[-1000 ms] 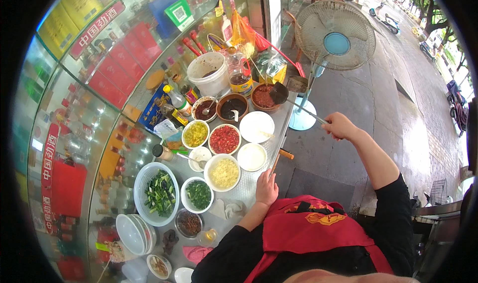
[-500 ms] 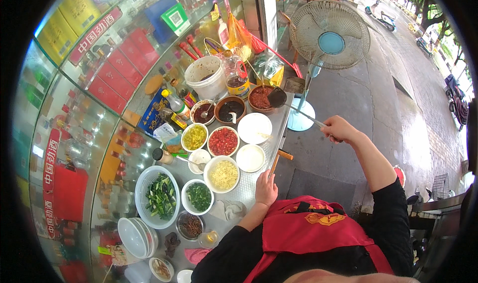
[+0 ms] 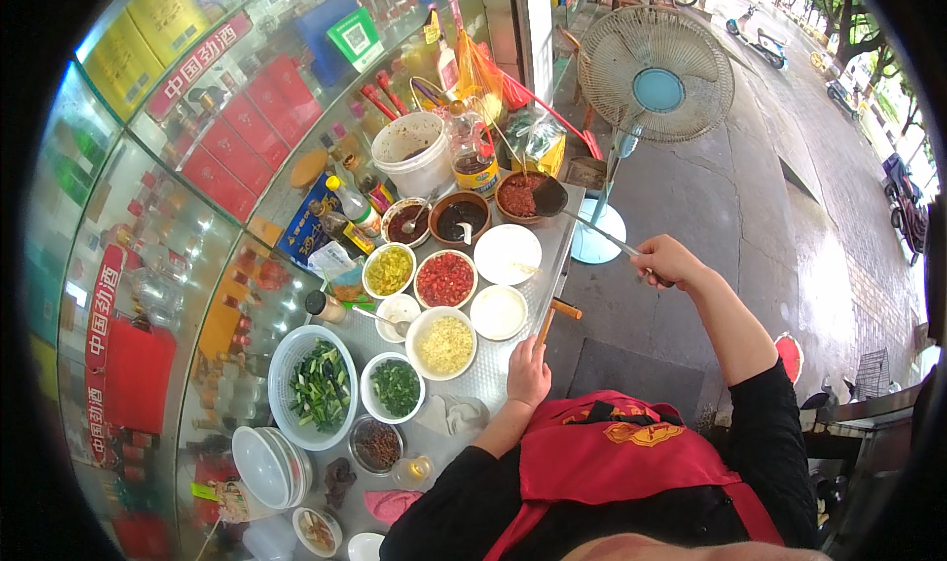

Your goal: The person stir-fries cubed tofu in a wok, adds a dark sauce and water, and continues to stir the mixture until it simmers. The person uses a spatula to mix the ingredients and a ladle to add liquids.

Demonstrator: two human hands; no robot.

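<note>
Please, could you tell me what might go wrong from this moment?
The right hand grips the ladle by its long handle, so a small slip might knock the bowl of red sauce, which stands near the end of the table. Sauce could also drip onto the white round dish nearby. The orange handle jutting past the table edge might catch clothing.

The ladle (image 3: 551, 199) is metal, the tabletop (image 3: 490, 362) shiny.

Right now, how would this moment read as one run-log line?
right grip: holds ladle; ladle head: at brown bowl of red paste; left grip: at edge of table
</note>
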